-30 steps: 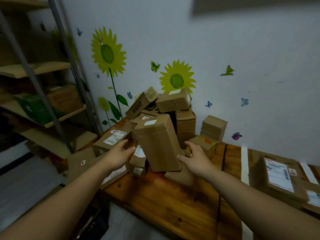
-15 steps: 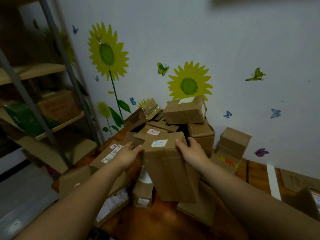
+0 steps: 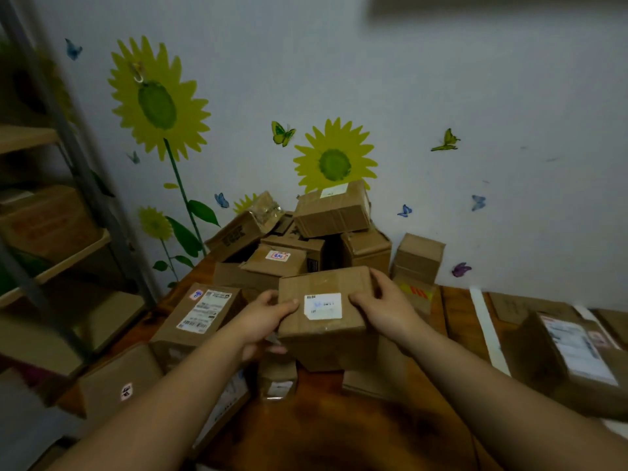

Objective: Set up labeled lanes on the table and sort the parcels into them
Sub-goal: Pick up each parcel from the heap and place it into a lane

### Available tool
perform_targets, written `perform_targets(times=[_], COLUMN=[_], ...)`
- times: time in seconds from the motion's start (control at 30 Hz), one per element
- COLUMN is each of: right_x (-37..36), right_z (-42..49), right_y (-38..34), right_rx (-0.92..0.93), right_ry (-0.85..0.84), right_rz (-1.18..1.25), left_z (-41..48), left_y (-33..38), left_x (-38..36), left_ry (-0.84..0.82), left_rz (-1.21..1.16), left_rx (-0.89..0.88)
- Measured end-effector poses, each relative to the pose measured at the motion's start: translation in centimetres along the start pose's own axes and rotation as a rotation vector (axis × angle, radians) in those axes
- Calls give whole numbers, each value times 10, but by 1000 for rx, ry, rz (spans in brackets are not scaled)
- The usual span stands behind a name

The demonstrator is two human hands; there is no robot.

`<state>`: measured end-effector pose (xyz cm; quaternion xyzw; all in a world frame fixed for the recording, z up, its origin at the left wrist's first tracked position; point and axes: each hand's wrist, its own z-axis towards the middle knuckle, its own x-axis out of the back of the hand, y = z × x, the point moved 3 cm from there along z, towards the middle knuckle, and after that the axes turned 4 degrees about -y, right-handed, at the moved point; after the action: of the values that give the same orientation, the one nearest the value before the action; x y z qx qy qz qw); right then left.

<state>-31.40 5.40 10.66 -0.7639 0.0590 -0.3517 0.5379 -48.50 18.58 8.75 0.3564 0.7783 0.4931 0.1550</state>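
Note:
A tall brown cardboard parcel (image 3: 326, 334) with a small white label on its top face is held above the wooden table (image 3: 339, 430), in front of a pile of parcels (image 3: 306, 239) stacked against the wall. My left hand (image 3: 261, 321) grips its left side, thumb on the top face. My right hand (image 3: 384, 304) grips its right top edge, fingers curled over the far corner. A white tape strip (image 3: 486, 331) runs across the table at the right. Beyond the strip lies a parcel with a large shipping label (image 3: 577, 362).
Labelled boxes (image 3: 204, 317) lie at the table's left edge, one small box (image 3: 278, 379) stands under the held parcel. A flat box (image 3: 373, 379) lies on the table to its right. A metal shelf rack (image 3: 68, 212) stands at the left. The wall is close behind the pile.
Both hands have lifted the tall parcel from leaning upright on the table and tipped its labelled top toward me. My right hand moved up from its lower side to the top edge.

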Motion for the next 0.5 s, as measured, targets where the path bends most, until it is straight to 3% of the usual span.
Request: perform_targets(times=[0.2,0.33,0.5], right_x=[-1,3,15], right_z=[-85,-132,-176], right_y=[10,16,24], right_rx=[-5,-1,45], right_ry=[178,296,321], right_rz=[197,187,224], left_z=[-43,-70,-98], left_y=[-20,-29,-38], left_x=[-6,-19,-42], left_ry=[-181,-211,-286], left_rz=[-230,-259,-369], left_rx=[17,-42,-136])
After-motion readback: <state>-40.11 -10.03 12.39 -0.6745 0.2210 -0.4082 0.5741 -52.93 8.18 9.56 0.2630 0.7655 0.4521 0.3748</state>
